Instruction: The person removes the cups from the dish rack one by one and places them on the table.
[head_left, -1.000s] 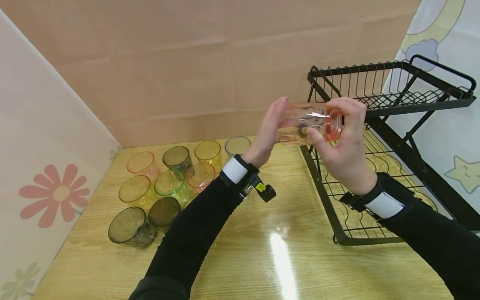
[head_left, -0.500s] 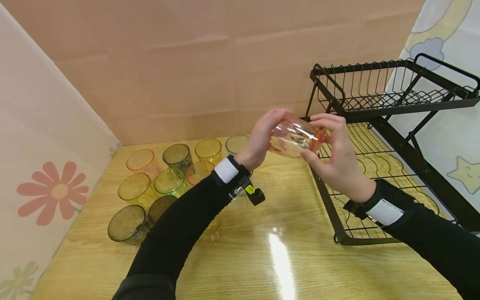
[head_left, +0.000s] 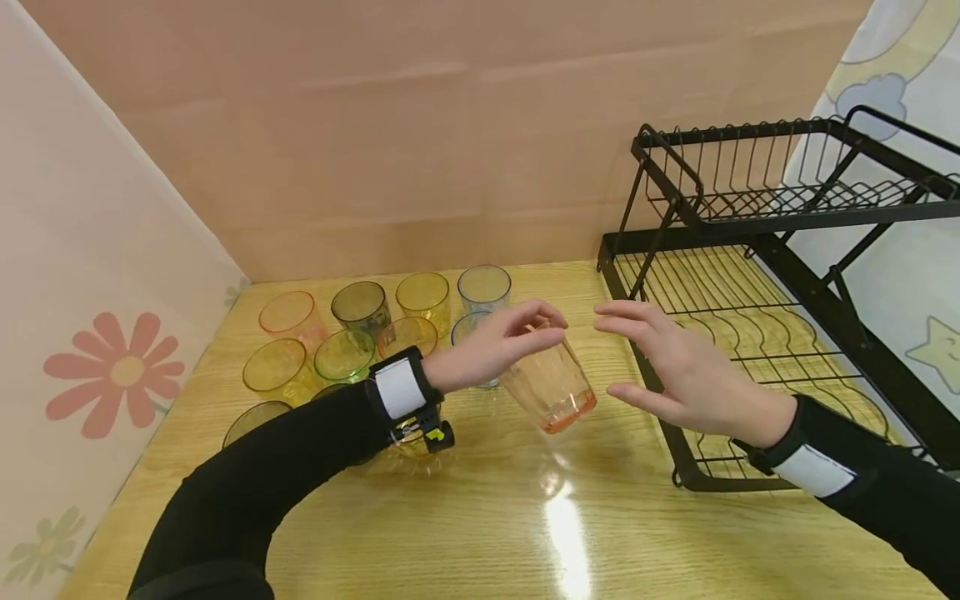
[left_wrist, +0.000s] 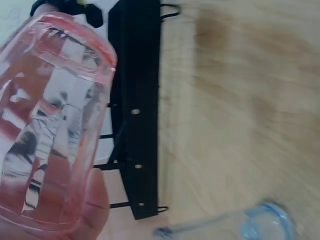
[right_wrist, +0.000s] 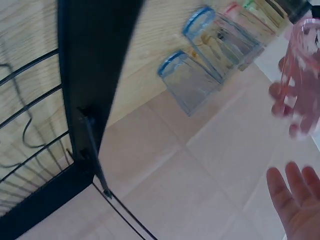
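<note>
A clear pink drinking glass (head_left: pixel 551 387) hangs tilted over the table, its thick pinkish-orange base down and to the right. My left hand (head_left: pixel 498 342) grips it near its upper end, the fingers partly hidden behind it. The same glass (left_wrist: pixel 55 120) fills the left side of the left wrist view. Just right of the glass, my right hand (head_left: pixel 675 367) is apart from it, fingers extended and holding nothing. In the right wrist view the right hand's fingers (right_wrist: pixel 295 192) are spread below the glass (right_wrist: pixel 302 75).
Several coloured glasses stand in rows at the left, among them a yellow glass (head_left: pixel 276 371), a green glass (head_left: pixel 345 357) and a blue-rimmed glass (head_left: pixel 483 287). A black two-tier dish rack (head_left: pixel 678 454) stands at the right. My left forearm covers some glasses.
Both hands held the glass, which lay nearly sideways. My right hand has let go. The left hand has brought the glass lower and toward me, turning its base downward.
</note>
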